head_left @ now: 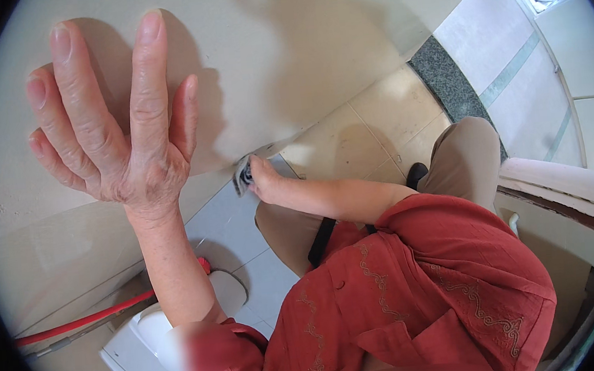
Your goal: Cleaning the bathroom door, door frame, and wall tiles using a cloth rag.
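My left hand (126, 130) lies against the pale wall (257, 55) with its fingers spread. It holds nothing. Lower down and to the right, my right hand (262, 178) is closed on a crumpled grey-and-black cloth (242, 177). The cloth is close to the bottom of the wall, near where it meets the floor; I cannot tell whether it touches the wall. The fingers of my right hand are partly hidden behind the back of the hand.
A white toilet (132, 362) stands at the lower left, beside a red pole (90, 320). Grey tiles (226, 220) and beige tiles (343, 146) cover the floor. A dark speckled threshold (448, 77) edges the doorway, with a white door frame (566, 194) at the right.
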A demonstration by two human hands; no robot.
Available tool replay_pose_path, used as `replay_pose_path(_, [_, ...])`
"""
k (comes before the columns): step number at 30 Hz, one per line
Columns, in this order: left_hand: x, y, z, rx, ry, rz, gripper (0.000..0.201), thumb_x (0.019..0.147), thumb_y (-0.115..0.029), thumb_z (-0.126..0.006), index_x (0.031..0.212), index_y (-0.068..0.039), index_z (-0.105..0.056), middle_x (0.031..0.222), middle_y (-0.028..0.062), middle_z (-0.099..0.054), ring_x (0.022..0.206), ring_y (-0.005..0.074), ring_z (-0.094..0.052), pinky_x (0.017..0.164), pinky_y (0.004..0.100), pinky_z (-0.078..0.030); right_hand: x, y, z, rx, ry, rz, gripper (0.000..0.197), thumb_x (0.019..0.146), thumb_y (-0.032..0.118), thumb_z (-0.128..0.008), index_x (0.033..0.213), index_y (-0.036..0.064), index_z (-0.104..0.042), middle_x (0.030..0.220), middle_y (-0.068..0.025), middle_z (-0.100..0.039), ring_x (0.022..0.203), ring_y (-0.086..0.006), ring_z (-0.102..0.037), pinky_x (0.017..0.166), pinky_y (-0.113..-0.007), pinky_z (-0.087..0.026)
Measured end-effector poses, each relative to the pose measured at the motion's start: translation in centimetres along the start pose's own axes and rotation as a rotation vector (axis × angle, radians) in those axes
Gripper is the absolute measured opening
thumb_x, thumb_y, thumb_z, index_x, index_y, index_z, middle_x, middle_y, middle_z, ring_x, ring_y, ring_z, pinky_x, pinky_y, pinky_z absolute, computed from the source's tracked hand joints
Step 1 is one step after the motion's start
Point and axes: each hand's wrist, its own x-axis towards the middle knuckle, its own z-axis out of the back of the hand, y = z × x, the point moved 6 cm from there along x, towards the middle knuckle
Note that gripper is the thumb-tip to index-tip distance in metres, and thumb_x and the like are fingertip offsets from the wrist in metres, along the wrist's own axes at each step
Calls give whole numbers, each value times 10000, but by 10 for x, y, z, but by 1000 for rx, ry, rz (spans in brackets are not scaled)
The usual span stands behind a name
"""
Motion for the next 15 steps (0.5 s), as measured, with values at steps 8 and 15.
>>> replay_pose_path(8, [6, 0, 3, -26, 6, 0, 395, 911, -524, -540, 1199, -292, -679, 1355, 96, -541, 1271, 270, -454, 1025, 379, -313, -108, 138, -10, 345, 447, -73, 224, 955, 198, -432, 1010, 47, -588, 975, -96, -632, 894, -232, -627, 817, -417, -528])
replay_pose_path(15, [5, 2, 5, -38, 13, 21, 386, 910, -510, -549, 1202, -292, -677, 1366, 92, -533, 1268, 261, -461, 1052, 377, -291, -186, 276, 59, 304, 556, 279, 213, 976, 205, -496, 1065, 49, -612, 1067, -88, -641, 977, -227, -625, 907, -417, -517])
